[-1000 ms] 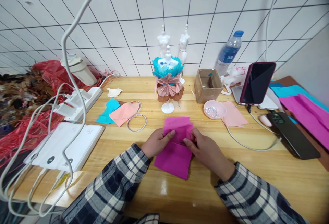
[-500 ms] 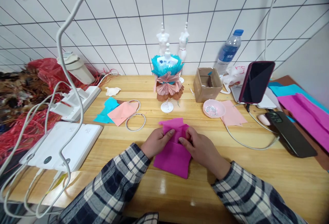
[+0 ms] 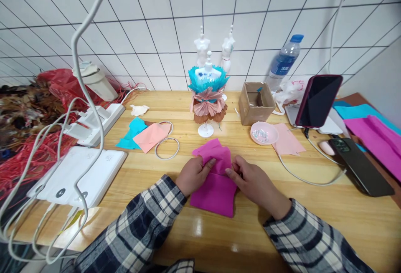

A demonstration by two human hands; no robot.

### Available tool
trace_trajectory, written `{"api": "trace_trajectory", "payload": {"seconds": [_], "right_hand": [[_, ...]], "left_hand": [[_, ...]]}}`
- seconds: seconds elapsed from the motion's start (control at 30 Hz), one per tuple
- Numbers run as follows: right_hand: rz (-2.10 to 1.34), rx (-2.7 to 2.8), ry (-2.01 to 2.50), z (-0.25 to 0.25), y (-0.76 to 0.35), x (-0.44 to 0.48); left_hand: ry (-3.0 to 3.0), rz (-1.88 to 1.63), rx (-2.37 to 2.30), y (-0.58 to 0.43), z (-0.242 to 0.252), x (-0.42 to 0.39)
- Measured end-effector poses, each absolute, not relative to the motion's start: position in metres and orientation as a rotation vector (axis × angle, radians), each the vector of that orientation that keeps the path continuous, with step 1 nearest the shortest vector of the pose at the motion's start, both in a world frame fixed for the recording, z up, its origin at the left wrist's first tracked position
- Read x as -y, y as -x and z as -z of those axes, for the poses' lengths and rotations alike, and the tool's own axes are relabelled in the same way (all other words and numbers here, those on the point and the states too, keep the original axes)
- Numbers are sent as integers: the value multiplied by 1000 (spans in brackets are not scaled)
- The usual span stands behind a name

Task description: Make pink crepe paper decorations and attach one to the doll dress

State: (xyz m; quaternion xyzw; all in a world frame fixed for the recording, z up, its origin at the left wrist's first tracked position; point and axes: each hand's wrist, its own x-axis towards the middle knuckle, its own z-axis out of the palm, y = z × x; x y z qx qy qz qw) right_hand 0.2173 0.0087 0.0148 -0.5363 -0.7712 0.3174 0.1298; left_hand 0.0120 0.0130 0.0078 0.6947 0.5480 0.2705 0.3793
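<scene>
A folded sheet of magenta crepe paper point(image 3: 213, 195) lies in front of me, its upper part bunched and raised. My left hand point(image 3: 194, 175) grips the raised part at its left side, thumb on top and fingers behind. At the right edge of the paper, my right hand point(image 3: 250, 179) is closed in a pinch, the thumb against the sheet. Its other fingers are curled and partly hidden. Behind the paper stands a small white dress form point(image 3: 208, 74) wearing ruffles of turquoise, pink and brown.
Turquoise paper point(image 3: 133, 133), pink paper point(image 3: 152, 137) and a metal ring point(image 3: 167, 158) lie left. To the right are a pink bowl point(image 3: 272, 134) of beads, a cardboard box point(image 3: 255, 114), a propped phone point(image 3: 319, 102) and a dark phone point(image 3: 365, 173). A power bank point(image 3: 109, 173) trails cables.
My right hand has slid slightly right, from over the paper to its edge. The raised upper part of the paper looks smoother and more spread. The view has shifted a little.
</scene>
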Motion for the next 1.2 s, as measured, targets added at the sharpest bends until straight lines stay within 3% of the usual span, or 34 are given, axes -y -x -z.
{"api": "trace_trajectory", "payload": {"seconds": [1.2], "right_hand": [[-852, 2281, 1615, -15, -212, -5]], "left_hand": [[-1711, -699, -1324, -19, -8, -11]]}}
